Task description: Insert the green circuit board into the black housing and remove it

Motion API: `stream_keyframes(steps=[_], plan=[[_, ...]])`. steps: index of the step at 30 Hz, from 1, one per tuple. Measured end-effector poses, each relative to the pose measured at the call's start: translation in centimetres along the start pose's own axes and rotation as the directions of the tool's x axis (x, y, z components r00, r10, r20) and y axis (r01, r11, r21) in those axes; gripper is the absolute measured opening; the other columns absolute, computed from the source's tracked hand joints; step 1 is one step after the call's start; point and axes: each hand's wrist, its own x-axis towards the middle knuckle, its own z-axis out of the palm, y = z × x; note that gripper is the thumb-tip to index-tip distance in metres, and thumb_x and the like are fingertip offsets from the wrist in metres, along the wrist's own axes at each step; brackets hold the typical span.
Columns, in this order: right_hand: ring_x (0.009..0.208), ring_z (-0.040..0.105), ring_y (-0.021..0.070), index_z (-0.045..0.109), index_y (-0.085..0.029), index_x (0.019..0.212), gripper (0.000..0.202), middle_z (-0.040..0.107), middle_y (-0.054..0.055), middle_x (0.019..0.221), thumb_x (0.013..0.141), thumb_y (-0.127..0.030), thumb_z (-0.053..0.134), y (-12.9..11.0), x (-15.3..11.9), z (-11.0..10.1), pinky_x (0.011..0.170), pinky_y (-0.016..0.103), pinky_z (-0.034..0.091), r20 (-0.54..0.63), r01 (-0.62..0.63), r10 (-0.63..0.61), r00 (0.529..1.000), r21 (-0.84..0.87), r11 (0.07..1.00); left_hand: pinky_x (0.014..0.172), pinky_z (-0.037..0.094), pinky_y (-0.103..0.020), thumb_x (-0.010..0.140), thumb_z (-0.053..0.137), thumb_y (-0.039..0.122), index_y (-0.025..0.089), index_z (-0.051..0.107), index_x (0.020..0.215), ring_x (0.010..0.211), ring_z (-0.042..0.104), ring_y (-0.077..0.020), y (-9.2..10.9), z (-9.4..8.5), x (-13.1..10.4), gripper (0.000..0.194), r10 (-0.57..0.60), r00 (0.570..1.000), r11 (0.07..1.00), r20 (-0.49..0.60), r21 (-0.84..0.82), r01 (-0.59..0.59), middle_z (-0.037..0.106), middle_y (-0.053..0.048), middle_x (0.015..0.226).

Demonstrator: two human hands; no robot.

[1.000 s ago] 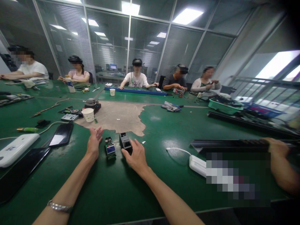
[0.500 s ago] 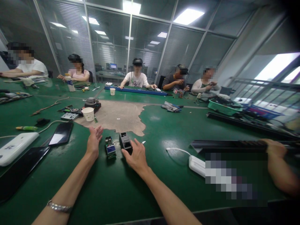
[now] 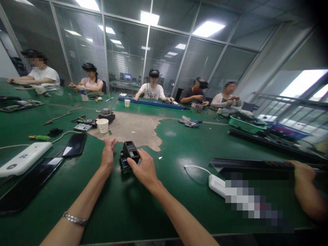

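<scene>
My right hand (image 3: pixel 145 167) grips a black plastic housing (image 3: pixel 131 150) with rectangular openings, thumb on its near side and fingers on its right. The housing is over a small green circuit board module (image 3: pixel 125 166), covering much of it; whether they touch is unclear. Just left of these parts is my left hand (image 3: pixel 108 153), fingers apart, palm turned inward, holding nothing. A silver bracelet is on the left wrist.
Left lie a white power strip (image 3: pixel 25 159), two dark phone-like panels (image 3: pixel 74 145) and a paper cup (image 3: pixel 103 125). At right, another person's hand (image 3: pixel 303 174) touches a black rail (image 3: pixel 246 165), near a white adapter (image 3: pixel 216 184). Several people sit across the table.
My right hand has lifted the black housing from beside the board and moved it left, over the board. My left hand stays open. The whole view has shifted slightly.
</scene>
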Motion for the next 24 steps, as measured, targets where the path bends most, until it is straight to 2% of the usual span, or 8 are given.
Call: stream_keyframes(steps=[5,12,19,24], plan=[[0.12,0.056,0.0321,0.066,-0.017,0.108,0.038,0.068,0.014,0.113,0.081,-0.044,0.07,-1.2,-0.2,2.0,0.106,0.048,0.036,0.035,-0.017,0.022,0.999,-0.142,0.99,0.117,0.024,-0.044,0.097,0.019,0.07,0.015,0.063,0.125,0.133,0.05,-0.0263,-0.3,-0.1,0.3,0.076,0.009,1.0,1.0,-0.028,0.006,-0.008,0.064,-0.016,0.131],[0.116,0.058,0.0315,0.064,-0.017,0.106,0.038,0.069,0.015,0.108,0.084,-0.047,0.066,-1.8,-0.8,2.6,0.105,0.047,0.035,0.083,0.028,-0.007,0.997,-0.258,0.966,0.116,0.025,-0.043,0.095,0.021,0.073,0.014,0.063,0.125,0.133,0.05,-0.0262,-0.2,-0.2,0.2,0.079,0.027,0.999,1.0,-0.032,-0.007,-0.027,0.064,-0.016,0.131],[0.114,0.059,0.031,0.058,-0.016,0.122,0.048,0.068,0.016,0.114,0.083,-0.043,0.066,-0.8,-2.3,3.2,0.105,0.048,0.036,0.112,0.029,0.002,0.994,-0.278,0.96,0.117,0.025,-0.044,0.095,0.022,0.073,0.015,0.065,0.123,0.133,0.05,-0.0266,-0.4,-0.2,0.0,0.077,0.029,0.999,1.0,-0.021,0.0,-0.029,0.064,-0.016,0.132],[0.128,0.05,0.0364,0.05,-0.01,0.136,0.069,0.061,0.021,0.13,0.08,-0.046,0.069,-0.3,-2.6,3.4,0.107,0.051,0.035,0.123,0.034,0.0,0.992,-0.269,0.963,0.117,0.023,-0.044,0.095,0.024,0.073,0.016,0.066,0.121,0.133,0.049,-0.0268,-0.5,-0.2,0.1,0.076,0.028,0.999,1.0,-0.017,0.01,-0.028,0.064,-0.015,0.131]])
